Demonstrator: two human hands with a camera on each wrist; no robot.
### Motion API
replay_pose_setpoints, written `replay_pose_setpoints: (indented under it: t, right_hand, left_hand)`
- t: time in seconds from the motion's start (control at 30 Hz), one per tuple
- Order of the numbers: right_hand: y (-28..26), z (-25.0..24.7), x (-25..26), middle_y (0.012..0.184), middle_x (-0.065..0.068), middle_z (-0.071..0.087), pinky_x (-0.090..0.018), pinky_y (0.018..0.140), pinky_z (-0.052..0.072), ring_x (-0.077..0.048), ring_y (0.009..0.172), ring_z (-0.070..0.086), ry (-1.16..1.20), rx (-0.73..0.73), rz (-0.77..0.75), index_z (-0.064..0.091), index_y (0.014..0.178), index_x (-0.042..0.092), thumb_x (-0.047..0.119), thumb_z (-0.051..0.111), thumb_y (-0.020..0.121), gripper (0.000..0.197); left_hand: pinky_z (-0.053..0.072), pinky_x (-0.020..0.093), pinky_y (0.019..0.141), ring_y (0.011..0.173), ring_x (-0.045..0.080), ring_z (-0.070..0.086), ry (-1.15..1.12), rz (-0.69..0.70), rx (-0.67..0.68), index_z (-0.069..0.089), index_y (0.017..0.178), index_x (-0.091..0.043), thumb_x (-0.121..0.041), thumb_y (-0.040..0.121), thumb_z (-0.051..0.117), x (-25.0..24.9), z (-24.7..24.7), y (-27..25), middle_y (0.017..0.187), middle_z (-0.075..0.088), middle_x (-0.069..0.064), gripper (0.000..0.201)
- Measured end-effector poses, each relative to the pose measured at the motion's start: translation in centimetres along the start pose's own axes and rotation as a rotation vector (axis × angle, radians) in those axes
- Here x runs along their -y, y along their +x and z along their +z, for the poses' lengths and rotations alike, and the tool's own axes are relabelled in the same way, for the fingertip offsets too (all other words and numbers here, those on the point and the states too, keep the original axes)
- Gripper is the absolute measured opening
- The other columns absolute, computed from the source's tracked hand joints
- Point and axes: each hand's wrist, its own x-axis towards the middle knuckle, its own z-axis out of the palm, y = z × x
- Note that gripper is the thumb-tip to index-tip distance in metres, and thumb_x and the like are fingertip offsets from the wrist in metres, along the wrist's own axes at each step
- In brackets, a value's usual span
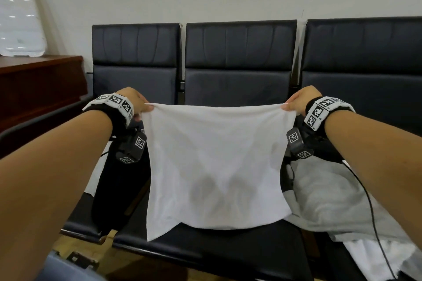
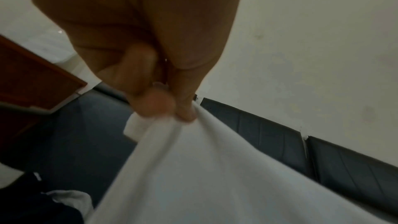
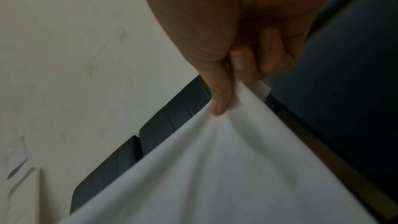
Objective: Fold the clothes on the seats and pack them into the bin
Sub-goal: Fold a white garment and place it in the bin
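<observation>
the left hand (image 1: 134,101) pinches the upper left corner of the white garment (image 1: 217,166) and the right hand (image 1: 299,100) pinches its upper right corner. the garment hangs stretched between them above the middle seat (image 1: 205,248), lower edge touching the cushion. a grey garment (image 1: 331,194) lies on the right seat, a black garment (image 1: 118,189) on the left.

Middle seat cushion (image 1: 228,248) largely behind white garment (image 1: 214,166); grey garment (image 1: 331,201) cut off at right edge.
</observation>
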Motion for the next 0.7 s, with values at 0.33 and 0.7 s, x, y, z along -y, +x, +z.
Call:
replay_pose_setpoints:
  t: [0.33, 0.7]
  right_hand:
    - [7.5, 2.1, 6.2, 0.101, -0.005, 0.072, -0.039, 0.089, 0.056, -0.026, 0.1, 0.068, 0.394, -0.153, -0.088, 0.072, 0.093, 0.02, 0.027, 0.068, 0.078, 0.018]
    - [-3.3, 1.7, 2.3, 0.083, -0.001, 0.065, -0.034, 0.084, 0.051, -0.02, 0.086, 0.061, 0.217, -0.197, -0.241, 0.066, 0.071, 0.025, 0.021, 0.072, 0.084, 0.015]
  left_hand:
    - [0.059, 0.034, 0.079, 0.065, 0.015, 0.071, -0.519, 0.044, -0.183, 0.072, 0.094, -0.008, -0.012, 0.08, 0.069, -2.6, 1.3, 7.7, 0.07, 0.07, 0.006, 0.015]
    - [0.045, 0.006, 0.055, 0.05, -0.01, 0.057, -0.21, 0.244, -0.097, 0.073, 0.093, -0.012, -0.022, 0.087, 0.069, 2.0, -1.2, -0.2, 0.064, 0.067, -0.008, 0.013]
